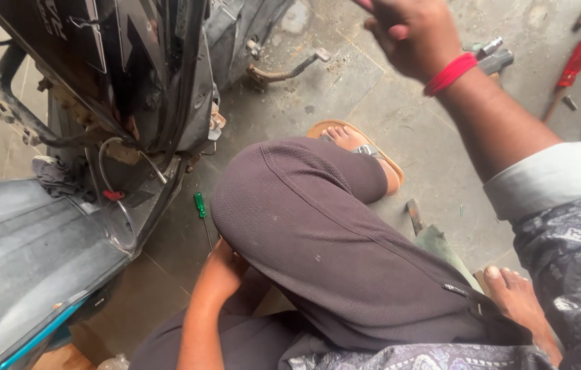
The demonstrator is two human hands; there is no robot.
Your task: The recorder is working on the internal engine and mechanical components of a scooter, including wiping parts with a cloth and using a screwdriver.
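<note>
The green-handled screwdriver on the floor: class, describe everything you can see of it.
The green-handled screwdriver is small, with a glossy green handle that looks like plastic and a thin dark metal shaft. It lies flat on the grey tiled floor, handle pointing away from the person, shaft running toward the left hand. It sits between the scooter's grey body panel and the bent knee. Its tip is hidden near the hand, so contact cannot be told.

Dark brown trousers (318, 240); grey patterned shirt with pale rolled cuff (544, 179); red wristband (449, 74); tan sandal (366, 147).
</note>
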